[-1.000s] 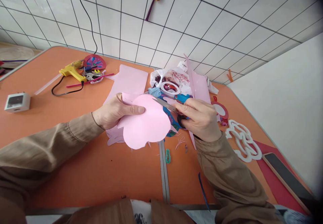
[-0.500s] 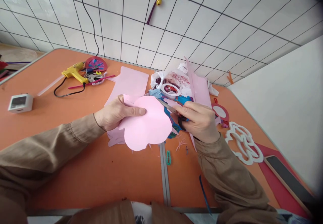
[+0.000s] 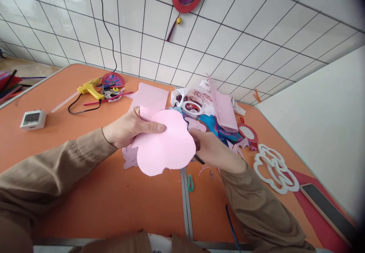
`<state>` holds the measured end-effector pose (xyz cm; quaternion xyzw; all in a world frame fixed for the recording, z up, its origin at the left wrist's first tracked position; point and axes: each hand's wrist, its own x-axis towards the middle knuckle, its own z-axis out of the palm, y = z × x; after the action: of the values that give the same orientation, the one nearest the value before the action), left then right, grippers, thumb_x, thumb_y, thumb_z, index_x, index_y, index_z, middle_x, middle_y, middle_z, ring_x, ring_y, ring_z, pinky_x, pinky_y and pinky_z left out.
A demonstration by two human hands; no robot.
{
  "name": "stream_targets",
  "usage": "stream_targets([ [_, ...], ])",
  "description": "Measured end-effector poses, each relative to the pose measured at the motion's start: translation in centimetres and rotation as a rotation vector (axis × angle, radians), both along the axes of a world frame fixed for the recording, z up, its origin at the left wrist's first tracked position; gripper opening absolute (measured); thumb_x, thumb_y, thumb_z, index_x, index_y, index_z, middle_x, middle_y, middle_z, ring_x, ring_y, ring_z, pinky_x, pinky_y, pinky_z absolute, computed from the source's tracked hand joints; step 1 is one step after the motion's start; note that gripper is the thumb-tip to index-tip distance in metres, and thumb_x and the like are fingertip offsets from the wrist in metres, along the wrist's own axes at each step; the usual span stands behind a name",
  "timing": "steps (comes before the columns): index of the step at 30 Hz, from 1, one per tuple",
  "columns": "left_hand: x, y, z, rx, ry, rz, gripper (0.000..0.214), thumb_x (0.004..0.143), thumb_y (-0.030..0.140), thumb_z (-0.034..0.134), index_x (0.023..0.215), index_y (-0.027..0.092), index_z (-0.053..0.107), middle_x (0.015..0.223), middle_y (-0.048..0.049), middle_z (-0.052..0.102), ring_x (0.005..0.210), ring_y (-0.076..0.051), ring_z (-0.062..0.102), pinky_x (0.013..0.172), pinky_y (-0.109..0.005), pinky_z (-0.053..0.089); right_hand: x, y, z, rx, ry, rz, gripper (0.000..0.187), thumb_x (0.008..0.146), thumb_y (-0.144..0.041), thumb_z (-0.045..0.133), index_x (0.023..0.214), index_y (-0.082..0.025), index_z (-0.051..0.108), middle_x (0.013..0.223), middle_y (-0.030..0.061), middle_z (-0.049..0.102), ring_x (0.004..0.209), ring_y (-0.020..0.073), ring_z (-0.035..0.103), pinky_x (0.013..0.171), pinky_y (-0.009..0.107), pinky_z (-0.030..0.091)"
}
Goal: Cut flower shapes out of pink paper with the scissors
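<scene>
My left hand [image 3: 128, 128] grips a pink paper sheet [image 3: 165, 146] with a scalloped, cloud-like outline, thumb on top and fingers underneath. At the sheet's right edge is my right hand [image 3: 212, 148], its fingers curled and partly behind the paper. It holds scissors [image 3: 199, 159]; only a dark part pokes out below the hand, and the rest is hidden. Pink offcuts [image 3: 129, 158] lie under the sheet on the left, and thin shreds [image 3: 204, 169] lie below my right hand.
A yellow glue gun [image 3: 90, 89] and white adapter [image 3: 33, 120] lie at left. Behind my hands are a plastic bag [image 3: 182, 93] and folded pink paper [image 3: 224, 110]. White cloud-shaped cutouts [image 3: 281, 186], a phone [image 3: 325, 211] and green clip [image 3: 190, 183] lie on the orange table [image 3: 114, 207].
My right hand has moved down along the sheet's right edge, turning the scissors from above the paper to partly behind it. The view has tilted up slightly.
</scene>
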<state>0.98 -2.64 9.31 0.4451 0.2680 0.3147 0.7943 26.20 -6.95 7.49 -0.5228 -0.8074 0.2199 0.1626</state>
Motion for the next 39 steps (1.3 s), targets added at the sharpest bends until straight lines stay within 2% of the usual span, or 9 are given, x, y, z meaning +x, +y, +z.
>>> stream_targets([
  [2,-0.4,0.1,0.6,0.049,0.053,-0.014,0.02,0.066,0.018,0.088,0.084,0.012,0.081,0.076,-0.0103,0.079,0.069,-0.024,0.074,0.068,-0.035,0.063,-1.4,-0.9,-0.2,-0.155,-0.05,0.126,0.016,0.075,-0.009,0.067,0.085,-0.02,0.062,0.064,-0.003,0.069,0.056,0.0138,0.062,0.049,0.022,0.04],
  [6,-0.8,0.3,1.1,0.059,0.158,-0.025,0.023,0.064,0.016,0.088,0.085,0.011,0.081,0.077,-0.0108,0.079,0.068,-0.023,0.074,0.065,-0.032,0.062,-3.8,-2.9,-1.7,-0.031,-0.316,0.366,0.016,0.071,-0.015,0.076,0.073,-0.021,0.061,0.072,0.0,0.069,0.067,0.0164,0.062,0.052,0.026,0.03],
  [8,-0.8,0.5,0.9,0.038,0.217,-0.035,0.027,0.062,0.016,0.088,0.087,0.01,0.08,0.083,-0.0124,0.079,0.069,-0.024,0.074,0.064,-0.032,0.062,-4.6,-3.6,-2.3,0.01,-0.465,0.412,0.014,0.075,-0.012,0.07,0.086,-0.02,0.064,0.084,0.0036,0.071,0.072,0.018,0.062,0.052,0.028,0.023],
  [11,-0.6,0.5,0.4,0.045,0.273,-0.054,0.035,0.062,0.017,0.088,0.094,0.009,0.079,0.094,-0.0146,0.079,0.078,-0.027,0.075,0.067,-0.033,0.062,-5.5,-4.4,-2.3,0.014,-0.532,0.458,0.03,0.079,-0.012,0.063,0.108,-0.019,0.064,0.103,0.0091,0.07,0.084,0.0212,0.062,0.055,0.029,0.023],
  [22,0.0,0.6,-0.5,0.064,0.272,-0.082,0.041,0.061,0.017,0.088,0.1,0.013,0.078,0.099,-0.0125,0.079,0.085,-0.029,0.075,0.07,-0.035,0.061,-6.4,-5.1,-1.8,0.08,-0.499,0.406,0.038,0.073,-0.005,0.057,0.108,-0.017,0.062,0.105,0.0115,0.068,0.086,0.0229,0.057,0.06,0.031,0.029],
  [25,0.1,0.7,-0.7,0.052,0.266,-0.078,0.043,0.059,0.018,0.089,0.1,0.014,0.077,0.097,-0.0105,0.079,0.084,-0.028,0.075,0.071,-0.034,0.061,-6.6,-5.3,-1.9,0.088,-0.505,0.392,0.035,0.075,-0.009,0.059,0.109,-0.016,0.062,0.096,0.011,0.068,0.083,0.0233,0.058,0.063,0.032,0.032],
  [28,0.1,0.8,-0.8,0.049,0.267,-0.088,0.045,0.058,0.018,0.09,0.101,0.014,0.076,0.096,-0.0098,0.08,0.083,-0.027,0.076,0.072,-0.035,0.061,-6.8,-5.6,-1.9,-0.006,-0.543,0.38,0.027,0.081,-0.032,0.066,0.101,-0.014,0.066,0.087,0.0116,0.069,0.079,0.0248,0.061,0.062,0.032,0.033],
  [31,0.1,1.0,-1.0,0.062,0.271,-0.095,0.041,0.06,0.018,0.088,0.099,0.015,0.077,0.095,-0.0087,0.08,0.083,-0.027,0.076,0.072,-0.035,0.061,-6.8,-5.6,-2.0,-0.193,-0.608,0.391,0.042,0.081,-0.054,0.065,0.087,-0.013,0.069,0.079,0.0122,0.072,0.07,0.0235,0.063,0.057,0.031,0.03],
  [39,0.1,1.0,-0.7,0.059,0.262,-0.105,0.043,0.06,0.017,0.09,0.101,0.013,0.077,0.096,-0.0114,0.08,0.081,-0.027,0.076,0.076,-0.036,0.061,-6.7,-4.9,-1.5,-0.274,-0.538,0.401,0.028,0.078,-0.043,0.066,0.081,-0.016,0.066,0.08,0.0078,0.072,0.07,0.0185,0.061,0.051,0.029,0.023],
])
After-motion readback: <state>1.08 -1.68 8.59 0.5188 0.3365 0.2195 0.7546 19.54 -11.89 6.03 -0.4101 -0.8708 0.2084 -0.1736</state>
